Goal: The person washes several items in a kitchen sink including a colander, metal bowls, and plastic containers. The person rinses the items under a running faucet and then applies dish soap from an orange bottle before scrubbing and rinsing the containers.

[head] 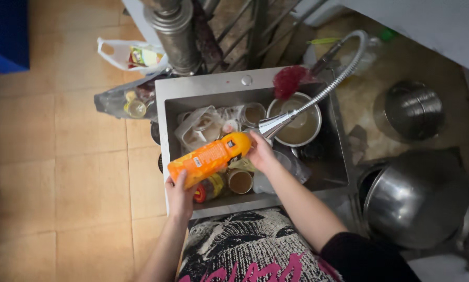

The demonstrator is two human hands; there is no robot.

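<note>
I see: left hand (179,194) clamped on orange bottle (209,158) base, right hand (259,152) gripping its cap end, over sink (213,87) front edge.

You are standing in a home kitchen, at its washing-up corner. Below you sits a square stainless-steel sink (166,99) crowded with dirty glass jars (252,113), small cups and crumpled clear plastic, and a round metal pot (297,125) holding murky water. A flexible ribbed metal tap hose (344,65) curves over the sink to a shiny spray nozzle. To your right, the stained counter (365,99) carries a grey metal pot lid (413,109), with a large steel mixing bowl (417,198) just below it. To your left the floor is laid with worn tan tiles (62,172), and plastic bags (127,52) of household bits lie by the sink's corner
</note>
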